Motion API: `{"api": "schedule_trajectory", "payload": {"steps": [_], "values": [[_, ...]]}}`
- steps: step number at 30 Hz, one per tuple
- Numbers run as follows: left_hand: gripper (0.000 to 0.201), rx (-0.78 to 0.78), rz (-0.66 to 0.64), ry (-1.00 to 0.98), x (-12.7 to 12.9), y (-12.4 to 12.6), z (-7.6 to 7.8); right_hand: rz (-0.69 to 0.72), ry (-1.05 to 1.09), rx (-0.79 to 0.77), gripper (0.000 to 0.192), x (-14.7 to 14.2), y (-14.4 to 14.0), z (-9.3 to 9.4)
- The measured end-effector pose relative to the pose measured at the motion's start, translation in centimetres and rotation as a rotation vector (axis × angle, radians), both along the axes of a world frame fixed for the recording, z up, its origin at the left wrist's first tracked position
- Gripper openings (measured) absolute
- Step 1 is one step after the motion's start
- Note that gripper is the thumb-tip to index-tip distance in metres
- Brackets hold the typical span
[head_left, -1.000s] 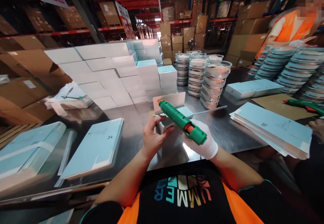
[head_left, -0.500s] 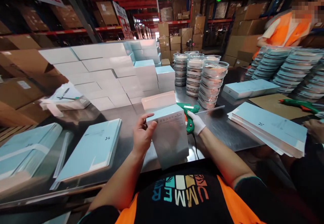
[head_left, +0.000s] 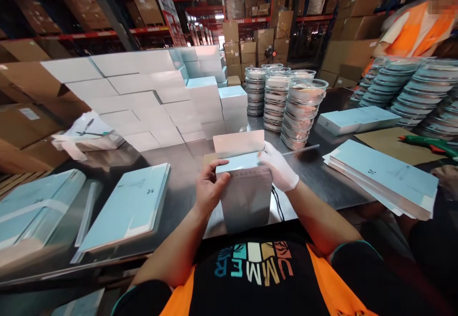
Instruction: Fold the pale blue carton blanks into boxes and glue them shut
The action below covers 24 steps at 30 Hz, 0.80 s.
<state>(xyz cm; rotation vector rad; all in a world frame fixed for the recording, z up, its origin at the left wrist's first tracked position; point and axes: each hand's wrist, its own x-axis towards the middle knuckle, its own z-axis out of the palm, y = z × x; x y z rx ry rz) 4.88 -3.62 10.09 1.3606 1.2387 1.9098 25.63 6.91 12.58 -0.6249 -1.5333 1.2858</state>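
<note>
White box (head_left: 246, 197): standing upright over the metal table (head_left: 189, 163) at the clock's centre, flap (head_left: 239, 143) rising along its 12 o'clock edge. Left hand (head_left: 212, 186), bare: gripping the box at 9 o'clock, thumb pressing the near face, fingers lying on top. Right hand (head_left: 281, 167), gloved: touching the box at 2 o'clock; cannot tell whether it is gripping. Box wall (head_left: 143, 94): rising at 10 o'clock. Tubs (head_left: 302, 113): standing in stacks at 1 o'clock. Cards (head_left: 127, 206): lying at 9 o'clock. Sheets (head_left: 386, 170): lying at 3 o'clock.
</note>
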Motion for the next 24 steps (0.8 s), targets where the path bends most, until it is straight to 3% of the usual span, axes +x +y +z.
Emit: {"api": "schedule_trajectory", "payload": {"steps": [3,6,10,14,19,22,24], "values": [[0.061,0.131,0.06,0.068,0.0,0.6,-0.7,0.069,-0.046,0.083,0.066,0.5,-1.1,1.2],[0.062,0.262,0.078,0.066,-0.5,1.1,-1.2,0.131,-0.137,0.197,0.077,2.0,-1.3,0.3],[0.046,0.411,-0.065,0.307,-1.6,1.3,-1.4,0.13,-0.167,0.35,0.044,3.2,-2.2,-1.8],[0.021,0.507,-0.162,0.512,-2.7,1.2,-0.9,0.17,-0.14,0.432,0.022,3.2,-2.9,-2.2],[0.017,0.447,-0.21,0.718,-4.1,-0.1,1.4,0.17,-0.138,0.558,0.023,2.5,-3.0,-2.0],[0.021,0.291,-0.2,1.004,-4.4,-1.3,4.0,0.168,-0.203,0.737,0.03,1.3,-3.5,-1.9],[0.031,0.153,-0.157,1.159,-4.2,-2.3,5.8,0.196,-0.28,0.847,0.048,0.3,-3.4,-1.4]]}}
